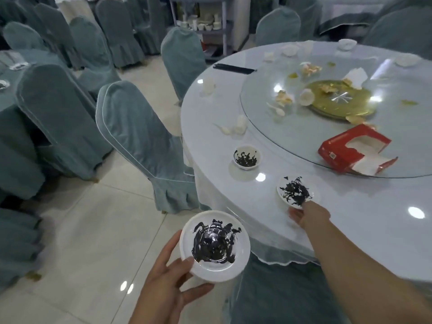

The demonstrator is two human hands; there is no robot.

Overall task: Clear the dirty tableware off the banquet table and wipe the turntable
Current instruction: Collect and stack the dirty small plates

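My left hand (170,277) holds a white plate (236,260) smeared with black sauce, out over the floor beside the round banquet table (350,218). My right hand (308,215) grips the near rim of a small white dish (313,191), also black-smeared, on the table's near edge. Another dirty small bowl (247,157) stands further left. The glass turntable (268,108) carries a gold centre plate (339,99), food scraps, crumpled napkins and a torn red tissue box (339,150).
Black chopsticks (233,68) lie at the table's far left edge, with white spoons and cups around the rim. Blue-grey covered chairs (140,136) stand close on the left. A trolley of white crockery (203,22) is at the back.
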